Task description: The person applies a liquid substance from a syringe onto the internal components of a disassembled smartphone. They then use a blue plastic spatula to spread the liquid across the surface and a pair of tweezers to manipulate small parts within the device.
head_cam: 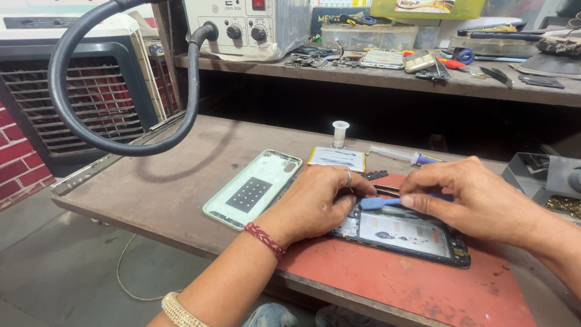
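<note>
A big wooden tabletop [169, 188] carries everything under the hands. Far off to the left of the left hand stands a large cooler [78, 91] with dark slats. A thick black hose [66, 91] loops in front of it, well away from both hands. Behind the hands, higher up, runs a shelf [387, 82] full of small tools and a grey box with knobs [248, 27].

A red mat [411, 284] lies on the tabletop, right under both hands. On the mat lies an open phone [405, 236] with its back taken off. Its inside faces up. It lies under and between the two hands.

Just to the left of the left hand lies the pale green phone back cover [251, 188], with its inside up and a dark square patch in the middle.

The left hand [318, 203] rests on the left end of the phone, fingers curled down and pressing on it. It has a ring on one finger and a red thread on the wrist.

The right hand [466, 197] has its fingers pinched tight on a small blue pry tool [381, 203]. The tip of the tool points to the left hand and touches the top edge of the phone.

Just behind the hands lie a flat battery [337, 158], a syringe [402, 156] and a little white bottle [340, 133].
</note>
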